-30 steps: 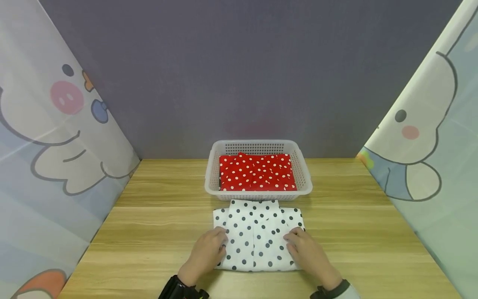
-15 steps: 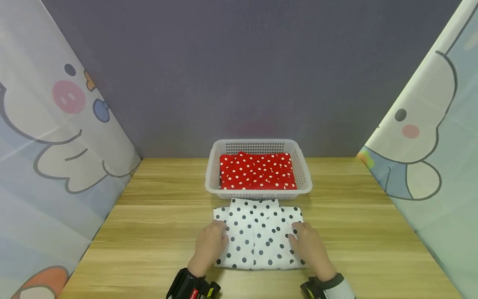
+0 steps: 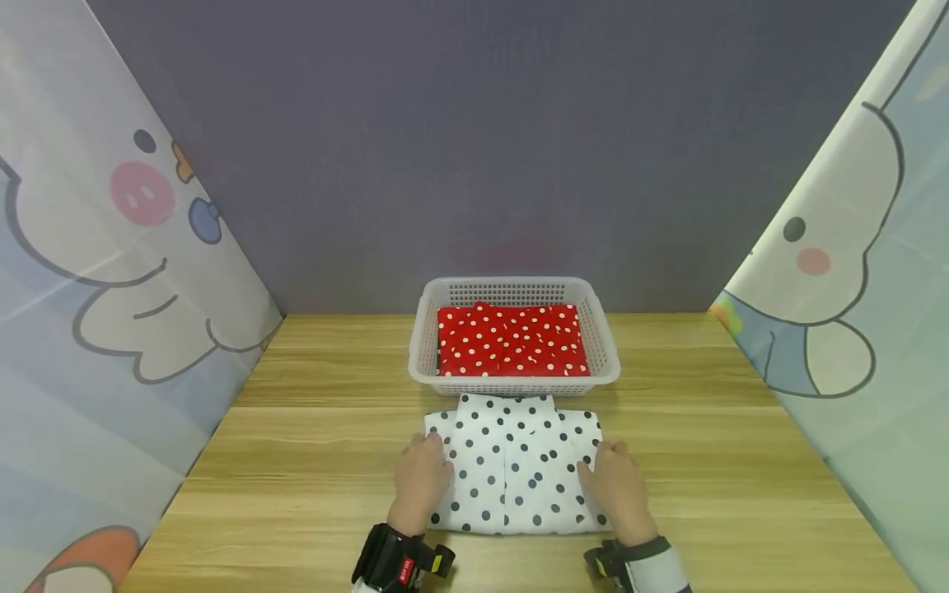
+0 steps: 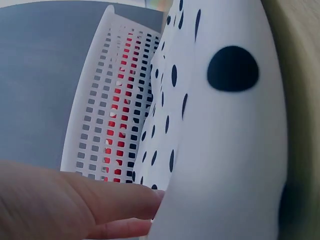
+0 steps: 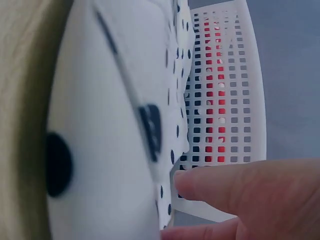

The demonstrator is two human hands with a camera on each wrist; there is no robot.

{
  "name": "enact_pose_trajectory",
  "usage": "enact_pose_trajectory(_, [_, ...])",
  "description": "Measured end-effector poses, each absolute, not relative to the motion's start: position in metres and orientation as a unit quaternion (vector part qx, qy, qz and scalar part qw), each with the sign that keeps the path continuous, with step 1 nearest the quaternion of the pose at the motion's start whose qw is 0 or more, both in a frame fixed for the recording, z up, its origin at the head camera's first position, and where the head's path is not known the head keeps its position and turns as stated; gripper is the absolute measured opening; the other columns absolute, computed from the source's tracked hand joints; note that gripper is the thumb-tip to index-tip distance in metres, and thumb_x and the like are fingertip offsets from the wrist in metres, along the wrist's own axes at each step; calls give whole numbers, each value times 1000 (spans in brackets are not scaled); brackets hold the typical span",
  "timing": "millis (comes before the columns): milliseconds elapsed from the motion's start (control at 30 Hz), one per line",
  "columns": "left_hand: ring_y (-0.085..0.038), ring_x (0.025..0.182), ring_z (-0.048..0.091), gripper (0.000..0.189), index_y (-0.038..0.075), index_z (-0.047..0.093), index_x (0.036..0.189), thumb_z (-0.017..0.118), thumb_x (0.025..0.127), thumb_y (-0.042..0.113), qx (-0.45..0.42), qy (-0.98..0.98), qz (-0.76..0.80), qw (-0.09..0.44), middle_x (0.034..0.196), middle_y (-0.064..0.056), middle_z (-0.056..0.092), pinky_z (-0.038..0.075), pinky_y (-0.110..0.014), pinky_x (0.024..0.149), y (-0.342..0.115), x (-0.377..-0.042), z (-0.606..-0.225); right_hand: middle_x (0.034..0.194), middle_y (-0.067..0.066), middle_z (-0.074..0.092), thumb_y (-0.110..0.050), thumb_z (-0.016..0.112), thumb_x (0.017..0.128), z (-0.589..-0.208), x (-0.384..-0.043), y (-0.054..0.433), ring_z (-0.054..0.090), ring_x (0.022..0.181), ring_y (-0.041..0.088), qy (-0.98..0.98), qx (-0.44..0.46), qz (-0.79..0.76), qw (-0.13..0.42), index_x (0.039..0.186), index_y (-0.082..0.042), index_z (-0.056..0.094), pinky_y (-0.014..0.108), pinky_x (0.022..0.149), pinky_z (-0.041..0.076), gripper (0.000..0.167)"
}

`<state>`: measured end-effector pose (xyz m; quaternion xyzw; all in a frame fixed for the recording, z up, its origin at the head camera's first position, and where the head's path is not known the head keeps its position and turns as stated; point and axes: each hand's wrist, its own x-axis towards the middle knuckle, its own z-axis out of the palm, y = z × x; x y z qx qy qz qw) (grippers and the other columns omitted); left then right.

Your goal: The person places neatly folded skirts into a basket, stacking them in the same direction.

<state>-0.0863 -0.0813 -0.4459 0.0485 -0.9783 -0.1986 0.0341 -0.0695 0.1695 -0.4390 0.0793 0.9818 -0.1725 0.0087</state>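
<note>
A white garment with black polka dots (image 3: pixel 504 478), folded into a flat bundle, lies on the table in the head view. My left hand (image 3: pixel 421 478) grips its left side, thumb toward the upper face. On the opposite side my right hand (image 3: pixel 617 486) holds the right edge the same way. In the left wrist view the thumb (image 4: pixel 125 200) meets the cloth, which bulges close to the camera. The right wrist view has the thumb (image 5: pixel 215 185) against the garment and another finger lower down. The remaining fingertips are mostly hidden.
Just behind the garment stands a white perforated plastic basket (image 3: pixel 608 362), holding a folded red cloth with white dots (image 3: pixel 511 342). A grey wall (image 3: pixel 474 148) rises behind the wooden table (image 3: pixel 311 461). Cartoon-printed sheets flank both sides.
Both hands have shifted slightly forward and outward along the garment's sides, and the wrists have swung inward. The garment and basket have stayed in place.
</note>
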Motion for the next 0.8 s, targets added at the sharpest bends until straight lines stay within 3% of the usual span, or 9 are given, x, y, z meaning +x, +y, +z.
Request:
enact_pose_trajectory(267, [-21,53,44,19,-5,62,84,68,70,5,82,-979,-183,21,74,-14,47,40,-31,46,-76,-87,-448,85,29,50,-23,66,79,-442,-69,164,52,63,30,982,102,-157,26,99,22,53,39,53,48,51])
enact_pose_trajectory(467, [-22,55,45,22,-6,60,84,70,69,7,105,-979,-174,-3,76,-14,45,42,-32,47,-71,-87,-448,82,29,49,-22,67,78,-446,-67,159,52,63,32,986,99,-132,8,100,24,51,40,55,48,53])
enact_pose_trajectory(800, [-22,56,46,27,-5,61,88,73,70,10,116,-978,-170,-26,78,-14,45,42,-32,49,-67,-90,-448,78,27,47,-19,68,77,-454,-69,154,49,58,29,987,100,-128,-17,95,22,51,37,49,46,48])
